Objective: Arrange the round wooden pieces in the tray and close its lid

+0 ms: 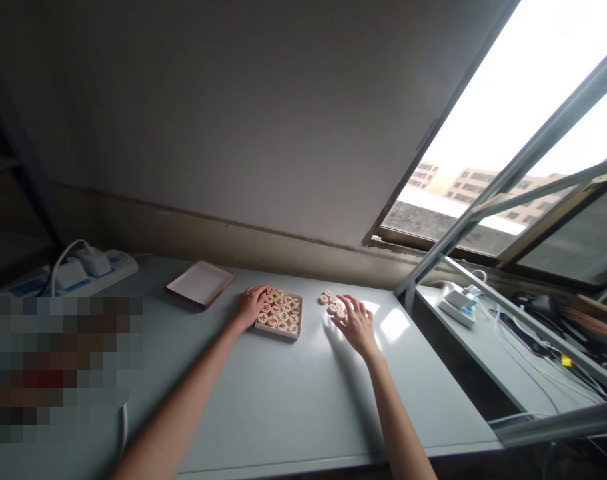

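Note:
A small square box [280, 313] holds several round wooden game pieces with red and dark characters. My left hand [250, 306] rests against the box's left side, fingers laid along its edge. A loose cluster of the same pieces [332, 303] lies on the grey table [283, 393] to the right of the box. My right hand [356, 324] hovers over that cluster with fingers spread, its fingertips at the pieces. Nothing shows in its grasp.
The box's lid [200, 283], red-rimmed with a pale inside, lies left of the box. A white power strip [78, 274] with plugs sits at the far left. A second desk at the right carries a charger [460, 303] and cables. An open window frame [488, 200] stands above.

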Demonstrator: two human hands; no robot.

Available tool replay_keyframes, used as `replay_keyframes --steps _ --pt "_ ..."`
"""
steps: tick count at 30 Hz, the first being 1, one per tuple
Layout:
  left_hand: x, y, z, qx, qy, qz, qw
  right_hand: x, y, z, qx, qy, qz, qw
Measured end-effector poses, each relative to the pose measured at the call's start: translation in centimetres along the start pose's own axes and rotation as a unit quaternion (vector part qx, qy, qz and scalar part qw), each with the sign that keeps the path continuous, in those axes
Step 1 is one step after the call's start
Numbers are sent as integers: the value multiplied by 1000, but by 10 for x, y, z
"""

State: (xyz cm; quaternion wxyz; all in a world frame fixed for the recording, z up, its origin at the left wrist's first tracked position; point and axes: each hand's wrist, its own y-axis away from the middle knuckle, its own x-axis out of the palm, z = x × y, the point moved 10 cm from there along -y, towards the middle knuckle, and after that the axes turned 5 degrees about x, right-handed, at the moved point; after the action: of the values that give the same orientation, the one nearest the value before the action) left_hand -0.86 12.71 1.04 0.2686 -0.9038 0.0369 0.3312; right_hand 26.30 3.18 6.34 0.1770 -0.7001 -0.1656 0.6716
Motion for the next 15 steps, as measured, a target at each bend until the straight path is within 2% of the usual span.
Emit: replay_keyframes --steps 2,4,7,10,15 --pt "0 0 1 4 1 -2 1000 10 -12 26 -44 -9 10 999" --pt "0 1 1 6 5 -7 1000 28 -25 45 -73 -28 52 996" --pt "-1 1 2 5 7 -13 1000 58 -37 52 -90 -75 142 983" --pt "-1 1 2 4 11 -19 1000 72 -40 37 -83 -107 171 976" --pt "-5 0 0 8 15 -31 999 78 -34 -14 -27 -86 162 983"
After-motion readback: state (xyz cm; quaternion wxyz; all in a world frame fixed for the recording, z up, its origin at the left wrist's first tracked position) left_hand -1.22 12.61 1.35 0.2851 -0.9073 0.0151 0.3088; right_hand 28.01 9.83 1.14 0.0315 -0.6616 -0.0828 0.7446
